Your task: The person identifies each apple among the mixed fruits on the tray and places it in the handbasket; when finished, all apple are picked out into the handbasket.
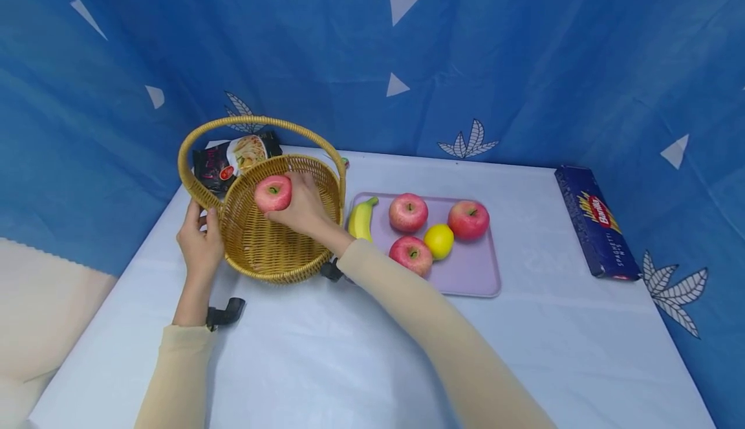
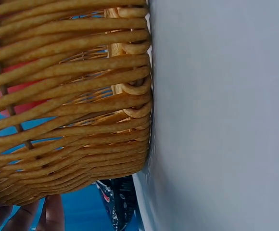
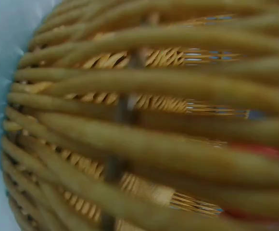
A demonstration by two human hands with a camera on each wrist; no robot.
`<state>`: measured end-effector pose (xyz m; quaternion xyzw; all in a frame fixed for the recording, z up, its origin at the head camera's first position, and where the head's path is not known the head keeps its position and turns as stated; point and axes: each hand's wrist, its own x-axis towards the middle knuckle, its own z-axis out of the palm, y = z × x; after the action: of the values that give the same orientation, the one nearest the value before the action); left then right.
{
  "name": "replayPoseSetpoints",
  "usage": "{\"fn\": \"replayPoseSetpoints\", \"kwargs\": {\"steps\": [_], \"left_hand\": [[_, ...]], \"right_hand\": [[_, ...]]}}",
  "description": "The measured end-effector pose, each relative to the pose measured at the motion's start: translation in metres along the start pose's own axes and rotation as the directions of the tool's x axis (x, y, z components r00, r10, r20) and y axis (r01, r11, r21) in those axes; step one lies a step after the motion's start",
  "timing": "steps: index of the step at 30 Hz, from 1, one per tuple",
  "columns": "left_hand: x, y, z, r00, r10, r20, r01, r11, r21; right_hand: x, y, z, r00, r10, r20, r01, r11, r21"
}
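My right hand (image 1: pixel 304 202) holds a red apple (image 1: pixel 273 193) over the inside of a round wicker basket (image 1: pixel 273 279), above its woven floor. My left hand (image 1: pixel 200 238) grips the basket's left rim near the foot of its tall arched handle. In the left wrist view, the fingers (image 2: pixel 54 214) lie against the outer weave (image 2: pixel 72 144), and red shows through the gaps. The right wrist view is filled by the blurred basket wall (image 3: pixel 144 134), with a bit of red behind it; the right hand is out of sight there.
Right of the basket, a lilac tray (image 1: pixel 465 280) bears a banana (image 1: pixel 362 220), several apples and a yellow lemon (image 1: pixel 439 241). Behind the basket lies a black food packet (image 1: pixel 212 165). A blue Barilla spaghetti box (image 1: pixel 598 222) lies far right. A blue curtain (image 1: pixel 326 47) hangs behind the table.
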<state>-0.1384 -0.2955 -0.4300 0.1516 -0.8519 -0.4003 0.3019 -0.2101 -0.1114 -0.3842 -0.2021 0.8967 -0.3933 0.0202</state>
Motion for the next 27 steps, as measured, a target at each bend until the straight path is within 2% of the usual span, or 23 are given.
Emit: {"fn": "replayPoseSetpoints", "kwargs": {"steps": [6,14,17,22,27], "left_hand": [[-0.003,-0.001,0.003,1.0,0.001,-0.002,-0.001,1.0,-0.004],[-0.003,-0.002,0.002,1.0,0.007,-0.009,-0.007,1.0,-0.019],[-0.003,-0.002,0.002,1.0,0.004,-0.007,-0.004,1.0,-0.015],[-0.002,-0.002,0.001,1.0,0.01,-0.001,-0.01,1.0,-0.012],[-0.001,0.0,0.001,1.0,0.001,-0.006,-0.001,1.0,-0.014]], "right_hand": [[0.006,0.01,0.007,1.0,-0.01,-0.005,0.009,0.999,-0.046],[0.011,0.017,0.012,0.998,0.064,-0.009,-0.064,0.992,-0.109],[0.012,0.018,0.015,0.997,0.074,0.01,-0.072,0.992,-0.107],[0.014,0.019,0.02,0.994,0.096,0.052,-0.087,0.984,-0.156],[0.017,0.019,0.021,0.994,0.08,0.068,-0.067,0.981,-0.184]]}}
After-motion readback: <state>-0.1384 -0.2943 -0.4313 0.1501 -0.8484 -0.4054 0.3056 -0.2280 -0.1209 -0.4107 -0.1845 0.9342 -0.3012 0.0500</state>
